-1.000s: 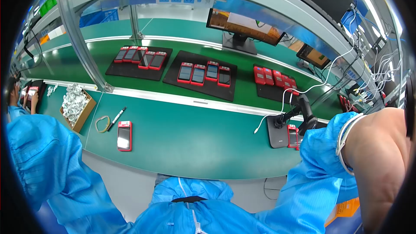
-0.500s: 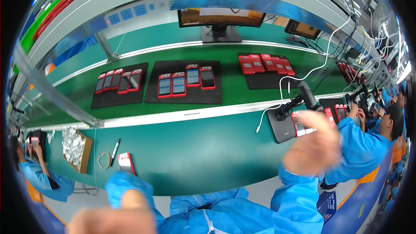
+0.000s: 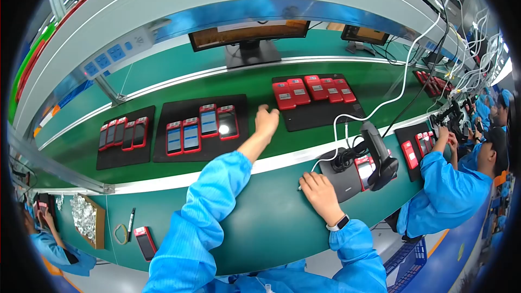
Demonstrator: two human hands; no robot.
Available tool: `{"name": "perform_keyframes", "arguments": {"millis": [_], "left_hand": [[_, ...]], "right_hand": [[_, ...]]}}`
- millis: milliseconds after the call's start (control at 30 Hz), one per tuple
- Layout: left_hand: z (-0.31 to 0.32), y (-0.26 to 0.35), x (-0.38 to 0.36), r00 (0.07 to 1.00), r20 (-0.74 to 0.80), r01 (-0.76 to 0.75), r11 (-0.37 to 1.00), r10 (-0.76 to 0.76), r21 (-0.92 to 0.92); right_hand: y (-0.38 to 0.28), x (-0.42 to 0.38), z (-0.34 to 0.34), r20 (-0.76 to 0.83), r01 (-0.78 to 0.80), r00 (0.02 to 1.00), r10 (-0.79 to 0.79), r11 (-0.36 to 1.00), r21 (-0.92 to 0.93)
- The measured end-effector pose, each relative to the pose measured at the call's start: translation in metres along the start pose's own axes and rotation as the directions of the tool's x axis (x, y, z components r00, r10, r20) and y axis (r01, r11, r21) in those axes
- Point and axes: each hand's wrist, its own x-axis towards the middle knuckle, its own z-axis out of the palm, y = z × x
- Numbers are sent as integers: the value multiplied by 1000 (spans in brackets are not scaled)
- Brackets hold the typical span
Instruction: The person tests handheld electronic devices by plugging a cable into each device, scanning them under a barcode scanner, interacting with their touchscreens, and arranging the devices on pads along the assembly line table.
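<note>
My left hand [image 3: 266, 121] is stretched over the green shelf, in the gap between two black mats. It holds nothing, its fingers partly bent and apart. Right of it, several red handheld terminals [image 3: 300, 91] lie face down on a black mat [image 3: 320, 120]. To its left, more red terminals [image 3: 190, 135] lie screen up, some lit. My right hand [image 3: 321, 195], a watch on its wrist, is low at the worktable beside the black scanner stand. Its fingers are closed over the end of a white cable [image 3: 310, 170]; the grip is partly hidden.
A black barcode scanner [image 3: 378, 157] stands on the right, with red terminals behind it. A terminal [image 3: 145, 243], a marker [image 3: 131, 220], a rubber band and a box of silvery pieces [image 3: 89, 221] are at left. Co-workers sit on both sides.
My left hand has risen from the lower edge and reached forward over the shelf. My right hand has come down from mid-air to the cable end. The view has shifted.
</note>
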Motion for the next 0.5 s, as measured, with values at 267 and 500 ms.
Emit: {"name": "perform_keyframes", "arguments": {"millis": [267,500], "left_hand": [[45,39,58,912,275,396,828,-305,-397],[47,22,106,869,410,337,938,-276,-83]], "right_hand": [[10,0,3,-11,-31,999,33,988,154],[9,-6,10,49,-110,994,102,968,225]]}}
